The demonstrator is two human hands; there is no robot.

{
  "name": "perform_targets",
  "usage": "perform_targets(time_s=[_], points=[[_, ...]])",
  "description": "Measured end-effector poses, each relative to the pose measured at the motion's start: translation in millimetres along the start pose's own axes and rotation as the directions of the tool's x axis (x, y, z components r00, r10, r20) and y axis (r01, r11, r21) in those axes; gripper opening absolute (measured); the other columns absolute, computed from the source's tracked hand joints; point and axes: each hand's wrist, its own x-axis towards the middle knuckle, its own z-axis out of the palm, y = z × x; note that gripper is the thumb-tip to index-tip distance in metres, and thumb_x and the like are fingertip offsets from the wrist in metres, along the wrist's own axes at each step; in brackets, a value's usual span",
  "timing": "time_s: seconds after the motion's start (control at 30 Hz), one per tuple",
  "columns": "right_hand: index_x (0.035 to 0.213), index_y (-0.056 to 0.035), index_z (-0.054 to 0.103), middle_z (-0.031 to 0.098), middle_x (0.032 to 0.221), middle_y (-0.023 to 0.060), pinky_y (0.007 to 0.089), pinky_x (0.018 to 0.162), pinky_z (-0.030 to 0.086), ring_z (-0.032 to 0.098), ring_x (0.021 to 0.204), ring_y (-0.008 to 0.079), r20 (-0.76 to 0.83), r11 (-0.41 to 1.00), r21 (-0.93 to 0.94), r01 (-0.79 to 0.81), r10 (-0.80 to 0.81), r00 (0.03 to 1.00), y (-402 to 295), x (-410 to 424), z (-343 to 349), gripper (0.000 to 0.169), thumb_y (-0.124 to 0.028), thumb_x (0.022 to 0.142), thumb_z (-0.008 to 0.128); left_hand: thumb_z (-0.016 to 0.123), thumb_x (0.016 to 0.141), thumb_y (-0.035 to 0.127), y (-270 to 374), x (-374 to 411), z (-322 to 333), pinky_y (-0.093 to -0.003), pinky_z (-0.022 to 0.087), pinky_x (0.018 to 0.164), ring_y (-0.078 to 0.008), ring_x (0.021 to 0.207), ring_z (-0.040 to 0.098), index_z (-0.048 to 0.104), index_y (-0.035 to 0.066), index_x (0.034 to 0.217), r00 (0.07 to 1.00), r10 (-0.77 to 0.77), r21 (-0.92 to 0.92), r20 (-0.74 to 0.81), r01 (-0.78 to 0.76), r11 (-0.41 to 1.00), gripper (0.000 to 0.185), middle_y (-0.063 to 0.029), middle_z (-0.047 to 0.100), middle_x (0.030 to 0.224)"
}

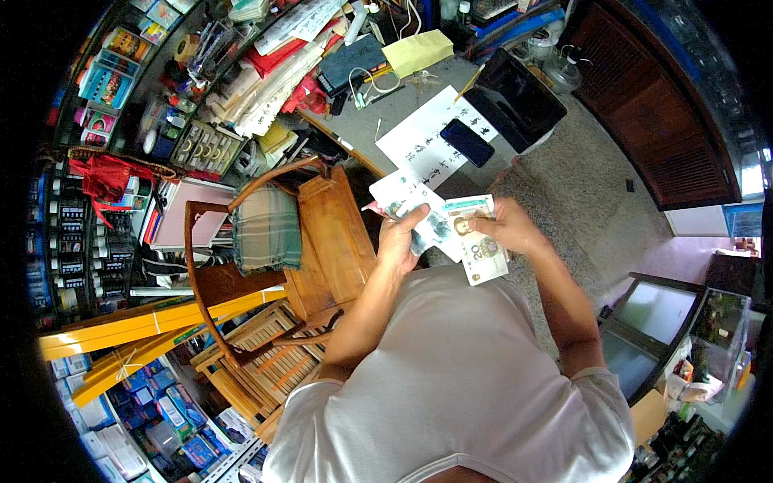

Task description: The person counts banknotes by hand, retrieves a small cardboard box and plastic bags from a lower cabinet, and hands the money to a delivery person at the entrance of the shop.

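Note:
My left hand [397, 241] pinches a fan of pale banknotes [436, 222] under its thumb, and a pinkish corner sticks out at the left. Close beside it, my right hand [513, 224] grips a brownish banknote [480, 259] that bears a portrait and print. A greenish edge of another note shows behind its top. Both hands are in front of my white shirt. Just beyond them a white paper sheet [406, 145] with brush-written characters lies on the grey desk [423, 84]. A dark smartphone [467, 142] rests on that sheet.
Right of the sheet is a black, flat, glossy object [513, 99]. A wooden armchair [332, 241] with a plaid cloth [266, 226] stands at my left, near yellow bars [181, 320] and stocked shelves [109, 78]. Stacked papers [284, 78] crowd the desk's left; a dark wooden cabinet [652, 102] stands right.

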Motion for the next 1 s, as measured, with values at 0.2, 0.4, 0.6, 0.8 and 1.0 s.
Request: perform_targets(time_s=[0.2,0.4,0.6,0.8,1.0], points=[[0.117,0.0003,0.062,0.069,0.101,0.0087,0.0276,0.078,0.051,0.063,0.088,0.0096,0.021,0.993,-0.055,0.108,-0.107,0.994,-26,-11,-16,0.029,-0.007,0.089,0.063,0.070,0.080,-0.001,1,8,2,-0.0281,0.050,0.078,-0.0145,0.086,0.064,0.062,-0.001,0.109,0.980,0.196,0.319,0.018,-0.192,0.928,0.030,-0.0059,0.067,0.102],[0.116,-0.0008,0.062,0.070,0.100,0.0116,0.0316,0.080,0.052,0.065,0.090,0.0162,-0.116,0.958,-0.114,0.265,-0.278,0.954,-18,15,12,0.036,-0.015,0.084,0.067,0.068,0.084,0.004,4,-2,21,-0.0296,0.052,0.077,-0.0164,0.089,0.064,0.061,-0.002,0.110,0.988,0.152,0.274,-0.007,-0.144,0.951,0.028,-0.0084,0.067,0.102],[0.111,0.0017,0.063,0.069,0.100,0.0110,0.0289,0.073,0.056,0.067,0.083,0.0150,-0.155,0.893,0.416,0.171,-0.115,0.981,-13,0,2,0.029,-0.001,0.082,0.067,0.064,0.087,0.003,12,-5,7,-0.0312,0.056,0.071,-0.0194,0.082,0.067,0.063,-0.002,0.105,0.998,0.056,0.212,-0.008,-0.053,0.976,0.019,-0.0111,0.069,0.095],[0.109,0.0002,0.064,0.069,0.099,0.0090,0.0282,0.073,0.055,0.066,0.083,0.0142,-0.068,0.716,0.689,0.109,-0.085,0.994,1,23,41,0.026,-0.002,0.083,0.068,0.065,0.086,0.003,4,-10,13,-0.0334,0.054,0.075,-0.0196,0.087,0.066,0.062,-0.002,0.109,0.991,0.128,0.285,-0.024,-0.116,0.952,0.024,-0.0104,0.068,0.102],[0.114,0.0025,0.061,0.068,0.098,0.0103,0.0288,0.072,0.056,0.067,0.083,0.0165,-0.285,0.742,0.636,0.212,-0.030,0.958,-3,15,24,0.028,-0.007,0.088,0.062,0.066,0.086,0.004,3,-12,14,-0.0312,0.054,0.074,-0.0187,0.084,0.066,0.063,-0.003,0.107,0.981,0.128,0.163,-0.143,-0.104,0.981,0.023,-0.0112,0.068,0.098]])
